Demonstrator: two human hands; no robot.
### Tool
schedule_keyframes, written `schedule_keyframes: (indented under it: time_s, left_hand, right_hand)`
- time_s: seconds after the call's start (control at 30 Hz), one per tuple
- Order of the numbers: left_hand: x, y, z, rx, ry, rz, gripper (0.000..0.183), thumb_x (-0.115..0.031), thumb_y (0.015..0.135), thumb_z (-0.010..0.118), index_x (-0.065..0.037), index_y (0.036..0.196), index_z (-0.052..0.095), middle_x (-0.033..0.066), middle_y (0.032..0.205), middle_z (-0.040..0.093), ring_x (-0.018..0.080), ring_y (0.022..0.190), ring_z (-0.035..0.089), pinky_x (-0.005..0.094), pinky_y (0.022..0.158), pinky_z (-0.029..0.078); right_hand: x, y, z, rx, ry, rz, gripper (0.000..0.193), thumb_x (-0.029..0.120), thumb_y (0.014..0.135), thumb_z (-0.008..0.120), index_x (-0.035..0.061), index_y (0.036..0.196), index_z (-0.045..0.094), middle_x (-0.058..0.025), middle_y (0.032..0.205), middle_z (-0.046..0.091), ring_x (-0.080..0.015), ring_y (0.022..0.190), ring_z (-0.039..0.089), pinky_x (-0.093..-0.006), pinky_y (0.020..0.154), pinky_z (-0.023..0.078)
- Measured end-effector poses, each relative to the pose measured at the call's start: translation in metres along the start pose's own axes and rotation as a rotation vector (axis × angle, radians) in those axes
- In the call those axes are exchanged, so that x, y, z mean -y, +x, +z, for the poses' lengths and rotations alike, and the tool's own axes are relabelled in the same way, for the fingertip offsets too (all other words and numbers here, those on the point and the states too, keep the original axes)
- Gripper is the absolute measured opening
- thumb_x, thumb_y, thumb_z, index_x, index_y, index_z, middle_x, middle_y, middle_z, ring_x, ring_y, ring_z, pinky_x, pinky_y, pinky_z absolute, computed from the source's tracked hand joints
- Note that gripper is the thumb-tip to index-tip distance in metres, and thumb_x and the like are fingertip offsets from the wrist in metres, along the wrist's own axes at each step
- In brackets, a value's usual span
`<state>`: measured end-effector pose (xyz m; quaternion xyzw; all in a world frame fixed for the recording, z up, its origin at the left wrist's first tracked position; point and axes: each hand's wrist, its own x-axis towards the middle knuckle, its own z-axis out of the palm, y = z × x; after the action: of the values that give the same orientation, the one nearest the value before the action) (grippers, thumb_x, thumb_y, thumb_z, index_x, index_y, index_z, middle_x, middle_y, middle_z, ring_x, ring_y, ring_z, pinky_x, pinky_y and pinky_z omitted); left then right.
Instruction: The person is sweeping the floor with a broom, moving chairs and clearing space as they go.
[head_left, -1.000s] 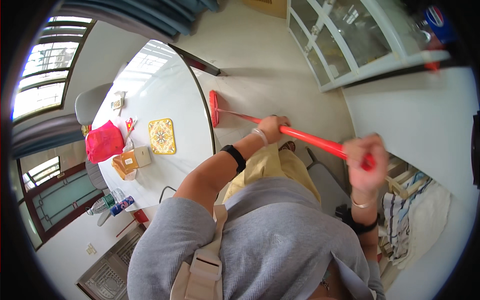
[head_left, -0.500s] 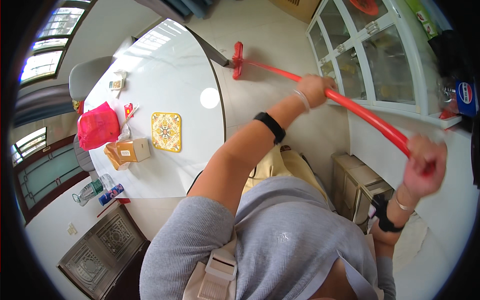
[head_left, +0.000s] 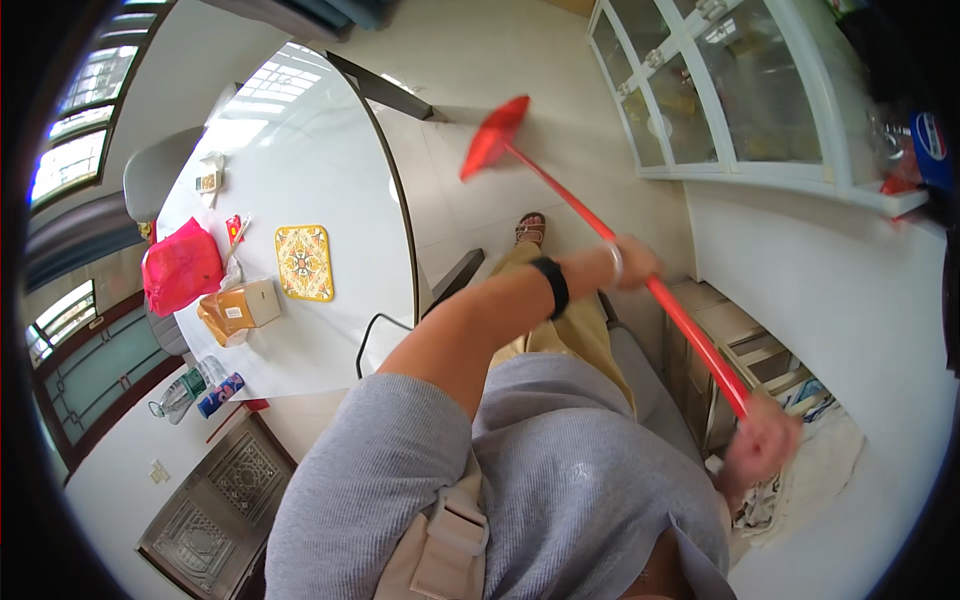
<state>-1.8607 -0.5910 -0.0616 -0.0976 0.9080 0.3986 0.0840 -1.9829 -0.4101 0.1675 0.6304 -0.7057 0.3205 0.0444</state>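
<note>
A long red mop (head_left: 585, 210) slants across the floor, its blurred red head (head_left: 495, 138) beyond the table's curved edge. Midway up the handle, my left hand (head_left: 637, 263) is closed around the pole. Close to the handle's upper end, my right hand (head_left: 765, 440) grips it, smeared by motion, low at the right. A black band (head_left: 553, 287) circles my left wrist area. The blur hides the mop head's surface detail, and I cannot tell whether it touches the floor.
A white round-edged table (head_left: 360, 250) on the left holds a pink bag (head_left: 182, 265), a tissue pack (head_left: 240, 308), a patterned mat (head_left: 304, 263) and bottles. A white glass-doored cabinet (head_left: 740, 100) stands right, above a metal rack (head_left: 715, 340). A dark table leg (head_left: 380, 88) is near the mop head.
Both hands have moved lower, the right one also leftward toward my body. The mop head has turned and swung slightly right. My sandalled foot has come into view.
</note>
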Motion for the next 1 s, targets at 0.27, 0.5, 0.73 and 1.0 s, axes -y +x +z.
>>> schedule_keyframes:
  time_s: [0.27, 0.5, 0.73, 1.0]
  left_hand:
    - [-0.004, 0.020, -0.026, 0.008, 0.052, -0.045, 0.025, -0.011, 0.070, 0.059, -0.018, 0.093, 0.062, 0.0046, 0.081, 0.065, 0.0274, 0.079, 0.061, 0.0389, 0.075, 0.045]
    - [-0.167, 0.071, 0.030, 0.260, -0.130, 0.341, 0.021, -0.014, 0.070, 0.059, -0.013, 0.090, 0.061, 0.0113, 0.083, 0.062, 0.0311, 0.084, 0.059, 0.0410, 0.074, 0.047]
    - [-0.130, 0.098, 0.060, 0.484, -0.144, 0.400, 0.017, -0.012, 0.071, 0.060, -0.013, 0.088, 0.060, 0.0094, 0.085, 0.062, 0.0299, 0.085, 0.059, 0.0396, 0.073, 0.046]
    - [-0.025, 0.081, 0.021, 0.207, 0.114, 0.188, 0.018, -0.014, 0.069, 0.062, -0.016, 0.087, 0.063, 0.0101, 0.083, 0.064, 0.0313, 0.082, 0.061, 0.0415, 0.069, 0.047]
  right_hand:
    - [-0.016, -0.040, -0.005, -0.309, 0.743, 0.613, 0.017, 0.005, 0.085, 0.035, 0.0044, 0.068, 0.037, -0.0037, 0.054, 0.037, -0.0147, 0.050, 0.036, -0.0345, 0.058, 0.039]
    - [0.033, -0.076, -0.159, -0.371, 0.521, 0.590, 0.025, 0.023, 0.091, 0.042, 0.0073, 0.072, 0.038, 0.0023, 0.048, 0.030, -0.0105, 0.048, 0.034, -0.0299, 0.059, 0.037]
    - [0.008, -0.094, -0.109, -0.580, 0.608, 0.702, 0.014, 0.004, 0.086, 0.041, 0.0048, 0.072, 0.040, -0.0031, 0.056, 0.040, -0.0124, 0.054, 0.040, -0.0277, 0.057, 0.038]
    - [-0.016, -0.112, -0.016, -0.434, 0.662, 0.768, 0.005, 0.001, 0.082, 0.049, 0.0009, 0.078, 0.051, -0.0059, 0.068, 0.054, -0.0147, 0.064, 0.052, -0.0282, 0.064, 0.044]
